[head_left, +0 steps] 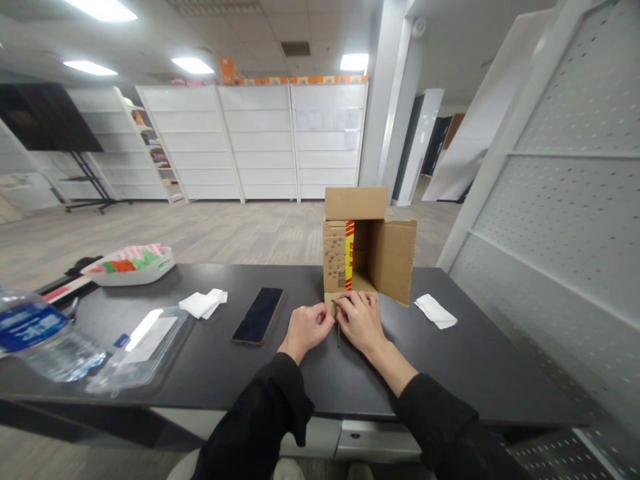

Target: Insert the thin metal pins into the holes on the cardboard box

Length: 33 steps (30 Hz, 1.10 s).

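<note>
A cardboard box (pixel 395 260) stands on the dark table with its opening towards me and its flaps spread. Several small dark spots or pieces mark its left front flap, beside a yellow and red tape strip (pixel 349 253). At the box's lower front edge, my left hand (pixel 306 327) is closed, thumb and fingers pinched together. Close beside it, my right hand (pixel 361 320) has its fingers curled down over the lower flap. What either hand pinches is too small and hidden to name. Below the fingertips, between the hands, shows a thin dark rod (pixel 339 335).
Left of my hands lie a phone (pixel 259 316), white tissues (pixel 203 304) and a clear plastic case (pixel 143 347). Further left are a water bottle (pixel 45 337) and a white basket (pixel 167 261) with coloured cloth-like items. Another tissue (pixel 436 311) lies right of the box, near a perforated panel (pixel 565 220).
</note>
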{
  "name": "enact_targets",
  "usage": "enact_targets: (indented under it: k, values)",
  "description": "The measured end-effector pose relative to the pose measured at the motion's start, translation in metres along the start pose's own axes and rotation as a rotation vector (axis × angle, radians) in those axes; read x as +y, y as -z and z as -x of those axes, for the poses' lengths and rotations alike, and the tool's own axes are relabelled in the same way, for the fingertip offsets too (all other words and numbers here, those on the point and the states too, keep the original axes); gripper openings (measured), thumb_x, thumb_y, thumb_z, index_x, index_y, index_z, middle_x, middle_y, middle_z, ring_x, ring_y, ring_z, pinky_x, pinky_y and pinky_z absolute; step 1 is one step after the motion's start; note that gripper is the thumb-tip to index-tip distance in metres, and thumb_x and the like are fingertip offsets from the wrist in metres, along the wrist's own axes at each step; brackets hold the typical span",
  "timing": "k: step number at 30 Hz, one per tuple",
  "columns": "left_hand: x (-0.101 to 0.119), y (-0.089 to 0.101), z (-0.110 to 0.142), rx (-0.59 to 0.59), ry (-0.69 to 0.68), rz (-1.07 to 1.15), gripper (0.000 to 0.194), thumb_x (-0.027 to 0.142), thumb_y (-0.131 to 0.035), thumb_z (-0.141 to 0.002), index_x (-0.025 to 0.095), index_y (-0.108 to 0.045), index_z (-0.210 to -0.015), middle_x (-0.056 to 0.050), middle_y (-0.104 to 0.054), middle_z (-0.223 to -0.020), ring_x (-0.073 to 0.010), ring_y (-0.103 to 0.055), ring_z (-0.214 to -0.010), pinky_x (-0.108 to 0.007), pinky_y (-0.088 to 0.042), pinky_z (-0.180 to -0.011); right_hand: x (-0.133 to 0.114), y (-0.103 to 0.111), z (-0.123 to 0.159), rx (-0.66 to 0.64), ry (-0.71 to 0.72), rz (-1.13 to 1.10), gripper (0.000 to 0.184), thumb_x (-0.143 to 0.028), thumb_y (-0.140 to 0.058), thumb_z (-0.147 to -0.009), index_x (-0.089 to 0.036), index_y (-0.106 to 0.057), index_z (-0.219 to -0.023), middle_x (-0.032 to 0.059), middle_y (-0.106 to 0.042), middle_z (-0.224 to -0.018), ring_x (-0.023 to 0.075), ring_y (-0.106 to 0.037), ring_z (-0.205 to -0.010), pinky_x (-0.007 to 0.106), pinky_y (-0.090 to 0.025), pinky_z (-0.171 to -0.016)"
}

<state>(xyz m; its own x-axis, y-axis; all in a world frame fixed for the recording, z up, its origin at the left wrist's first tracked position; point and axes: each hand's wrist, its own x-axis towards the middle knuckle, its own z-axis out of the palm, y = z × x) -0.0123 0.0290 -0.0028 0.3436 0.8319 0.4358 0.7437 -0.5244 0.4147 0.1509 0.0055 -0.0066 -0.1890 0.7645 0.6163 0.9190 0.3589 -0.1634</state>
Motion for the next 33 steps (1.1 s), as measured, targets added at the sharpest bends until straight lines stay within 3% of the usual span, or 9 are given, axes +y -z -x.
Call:
enact_targets:
  k: [11, 33]
  values:
    - [0.0003, -0.0001, -0.0008, 0.001, 0.009, -0.004, 0.034, 0.033, -0.047, -0.087, 0.020, -0.057, -0.058, 0.000, -0.057, -0.053, -0.0106, -0.049, -0.049, -0.024, -0.026, -0.056, -0.0018, 0.0019, -0.0004, -0.019, -0.027, 0.046, 0.025, -0.020, -0.054, -0.089, -0.022, -0.064, -0.113, 0.0095, -0.062, -0.112, 0.0259, -0.050, -0.103, 0.040, -0.032, -0.085]
    - [-0.0016, -0.0013, 0.0004, 0.024, -0.005, 0.027, 0.034, 0.033, -0.047, -0.086, 0.019, -0.054, -0.056, 0.001, -0.054, -0.051, -0.0094, -0.044, -0.048, -0.023, -0.024, -0.055, -0.0010, 0.0006, -0.0010, 0.028, -0.002, 0.038, 0.019, -0.019, -0.055, -0.089, -0.022, -0.067, -0.104, 0.0080, -0.065, -0.107, 0.0248, -0.051, -0.099, 0.040, -0.030, -0.084]
